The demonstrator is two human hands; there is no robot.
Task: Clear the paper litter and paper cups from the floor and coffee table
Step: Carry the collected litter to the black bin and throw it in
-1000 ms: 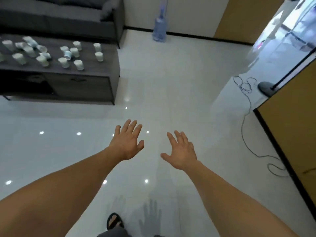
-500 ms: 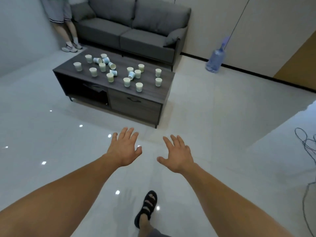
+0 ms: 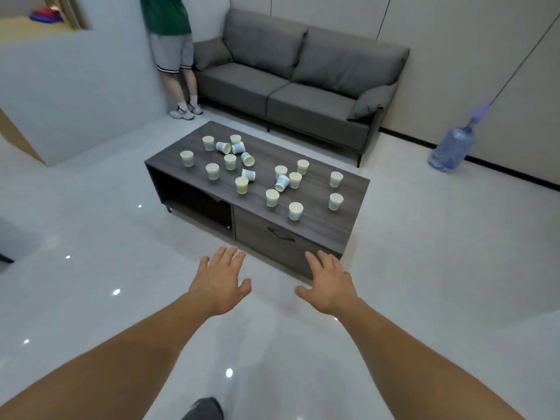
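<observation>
left hand (image 3: 222, 280) spread, empty | right hand (image 3: 328, 283) spread, empty | cups (image 3: 272, 197) on table (image 3: 321, 221), 12 o'clock

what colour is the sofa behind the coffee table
Dark grey fabric; the sofa shows best in the head view.

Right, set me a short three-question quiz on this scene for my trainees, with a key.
1. Where are the paper cups? A) on the sofa B) on the coffee table C) on the floor
2. True or false: the left hand grips a cup.
3. Are all the cups upright?
Key: 1 B. 2 False: it and the right hand hold nothing, fingers spread. 3 No, several lie on their sides.
</observation>
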